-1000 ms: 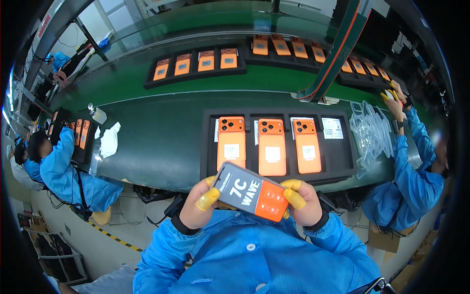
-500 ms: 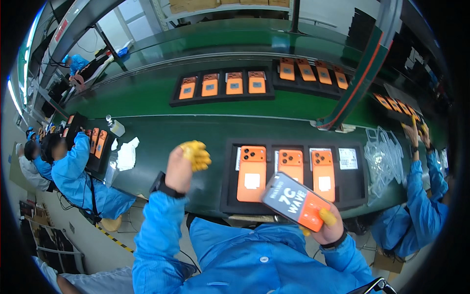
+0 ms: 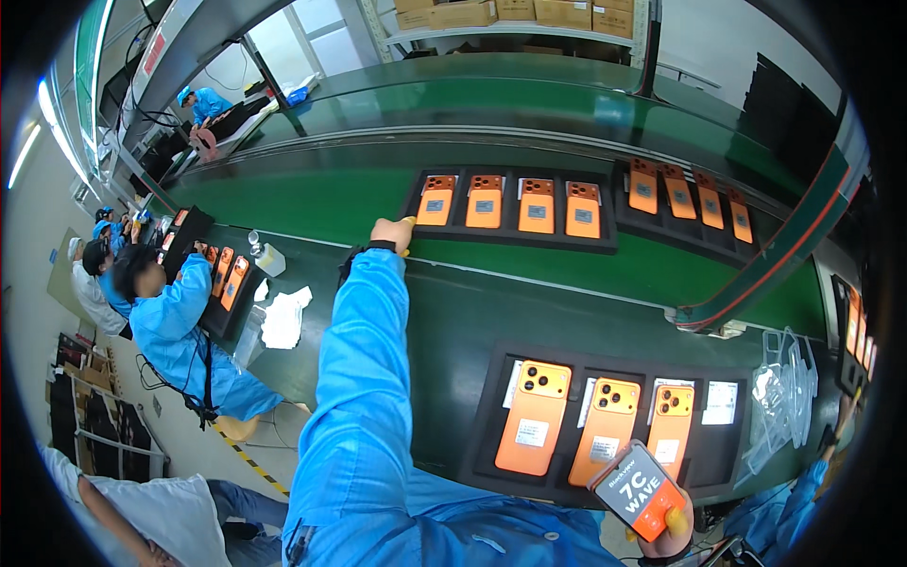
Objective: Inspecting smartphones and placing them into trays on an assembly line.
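My left arm is stretched far forward. The left hand point(image 3: 393, 234), in yellow finger covers, grips the left end of a black foam tray point(image 3: 515, 238) on the green belt. Several orange smartphones lie back up in that tray. Low at the right, my right hand point(image 3: 673, 541) holds a smartphone point(image 3: 638, 493) with its dark and orange printed front facing up. Just beyond it is a nearer black tray point(image 3: 489, 416) with three orange phones, one of them an orange phone point(image 3: 532, 418) at the left. A white printed label point(image 3: 720, 403) fills its rightmost slot.
Another tray of phones point(image 3: 680, 217) sits farther right on the belt. Clear plastic pieces point(image 3: 786, 397) lie right of the near tray. At left are a bottle point(image 3: 268, 257), white wipes point(image 3: 285, 317) and a co-worker point(image 3: 175, 302). A slanted post point(image 3: 803, 255) rises at right.
My left hand has reached forward from above the table to the belt tray's left end. The right hand still holds the phone, now lower in view. The whole view has shifted.
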Tool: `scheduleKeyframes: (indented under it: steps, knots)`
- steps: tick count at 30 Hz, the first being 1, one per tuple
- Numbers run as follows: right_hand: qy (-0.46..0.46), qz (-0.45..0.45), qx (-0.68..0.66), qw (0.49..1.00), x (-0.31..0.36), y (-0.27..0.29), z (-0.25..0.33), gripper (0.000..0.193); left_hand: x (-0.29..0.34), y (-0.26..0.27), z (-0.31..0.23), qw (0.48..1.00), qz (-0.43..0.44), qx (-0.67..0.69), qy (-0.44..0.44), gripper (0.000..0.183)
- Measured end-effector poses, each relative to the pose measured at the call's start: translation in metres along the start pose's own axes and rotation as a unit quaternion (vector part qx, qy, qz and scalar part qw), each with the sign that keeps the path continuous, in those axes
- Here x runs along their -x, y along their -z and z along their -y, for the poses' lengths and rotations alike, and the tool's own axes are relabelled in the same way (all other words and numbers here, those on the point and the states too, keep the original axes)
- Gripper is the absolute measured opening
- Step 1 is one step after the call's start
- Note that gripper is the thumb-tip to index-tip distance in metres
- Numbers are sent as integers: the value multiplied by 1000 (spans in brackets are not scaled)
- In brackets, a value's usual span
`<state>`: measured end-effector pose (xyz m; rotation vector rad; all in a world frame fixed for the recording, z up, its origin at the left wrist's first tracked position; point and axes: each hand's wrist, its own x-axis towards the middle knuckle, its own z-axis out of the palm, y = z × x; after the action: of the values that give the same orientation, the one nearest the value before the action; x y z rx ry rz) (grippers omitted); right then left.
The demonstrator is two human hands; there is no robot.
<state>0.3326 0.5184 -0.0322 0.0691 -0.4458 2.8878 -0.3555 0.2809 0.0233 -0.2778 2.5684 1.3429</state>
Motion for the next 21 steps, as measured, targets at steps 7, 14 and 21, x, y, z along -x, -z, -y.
scheduleKeyframes:
  steps: [7,14,21]
  knots:
    - [-103,599,-162,778,-58,80,-11,27,-50,-36,-9,957,-89,-272,-52,60]
    - [69,-275,316,905,-35,-82,-14,74,-13,-22,-26,991,21,120,58,28]
    - [62,-260,292,919,-35,-89,-13,45,49,23,11,932,138,334,27,25]
